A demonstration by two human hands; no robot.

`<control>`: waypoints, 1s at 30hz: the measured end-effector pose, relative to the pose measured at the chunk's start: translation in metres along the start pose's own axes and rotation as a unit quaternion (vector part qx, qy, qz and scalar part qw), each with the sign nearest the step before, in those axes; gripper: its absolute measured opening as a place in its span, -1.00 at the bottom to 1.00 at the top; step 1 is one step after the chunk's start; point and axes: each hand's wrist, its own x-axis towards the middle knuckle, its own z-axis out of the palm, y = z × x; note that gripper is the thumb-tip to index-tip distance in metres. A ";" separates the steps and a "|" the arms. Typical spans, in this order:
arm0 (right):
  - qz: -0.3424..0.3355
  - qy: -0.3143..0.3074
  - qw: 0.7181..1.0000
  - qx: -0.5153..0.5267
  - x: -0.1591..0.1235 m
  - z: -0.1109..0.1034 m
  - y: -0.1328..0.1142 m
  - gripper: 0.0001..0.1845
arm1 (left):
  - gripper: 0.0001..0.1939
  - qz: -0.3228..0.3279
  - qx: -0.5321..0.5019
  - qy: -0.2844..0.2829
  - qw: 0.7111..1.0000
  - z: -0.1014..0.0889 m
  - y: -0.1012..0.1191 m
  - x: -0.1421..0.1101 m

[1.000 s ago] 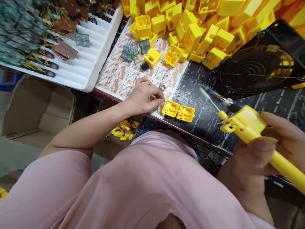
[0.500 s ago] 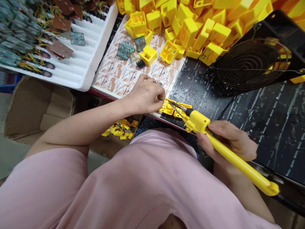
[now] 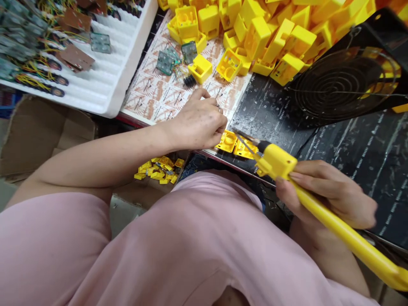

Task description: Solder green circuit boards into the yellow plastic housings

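My right hand [image 3: 331, 193] grips a yellow soldering iron [image 3: 318, 212]; its dark tip points left and touches two flat yellow plastic parts [image 3: 237, 144] lying at the bench's near edge. My left hand [image 3: 199, 121] rests curled beside those parts with fingers pinched together at the left one. What the fingers pinch is hidden. A ring shows on one finger.
A heap of yellow plastic housings [image 3: 267, 34] fills the back. A black fan with wire grille [image 3: 344, 80] stands at right. A white foam tray [image 3: 105, 80] with circuit boards and wires lies at left. Cardboard boxes [image 3: 41, 131] and yellow scraps [image 3: 159, 168] sit below the bench.
My right hand brought the soldering iron from the right down to the two yellow parts. My left hand shifted slightly right, closing on the left part.
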 end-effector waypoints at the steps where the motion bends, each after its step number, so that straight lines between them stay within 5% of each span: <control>1: 0.010 0.016 1.000 -0.008 -0.003 -0.002 0.000 -0.76 | -0.77 0.001 0.006 -0.001 1.000 0.000 0.000 0.000; 6: -0.026 -0.005 1.000 0.003 -0.007 0.001 0.009 -0.71 | -0.77 -0.003 0.016 -0.015 1.000 0.001 0.001 0.001; 10: -0.043 0.049 0.997 0.028 -0.010 0.007 0.020 -0.62 | -0.77 -0.016 -0.025 -0.015 0.999 -0.008 -0.005 0.000; 15: 0.001 0.102 0.995 0.014 -0.017 0.009 0.026 -0.34 | -0.56 -0.134 -0.049 0.060 0.988 -0.020 -0.026 -0.012; 17: -0.014 0.109 0.994 0.017 -0.018 0.008 0.029 -0.31 | -0.56 -0.171 -0.012 0.050 0.984 -0.015 -0.031 -0.017; 22: -0.026 0.092 0.995 0.013 -0.020 0.008 0.034 -0.30 | -0.65 -0.146 0.011 0.024 0.989 0.004 -0.028 -0.020; 27: -0.020 0.169 0.985 0.020 -0.020 0.015 0.031 -0.44 | -0.65 -0.122 0.039 0.058 0.990 0.007 -0.028 -0.005; 30: -0.016 0.197 0.980 0.005 -0.019 0.016 0.026 -0.39 | -0.65 -0.081 0.038 0.032 0.995 0.009 -0.038 0.008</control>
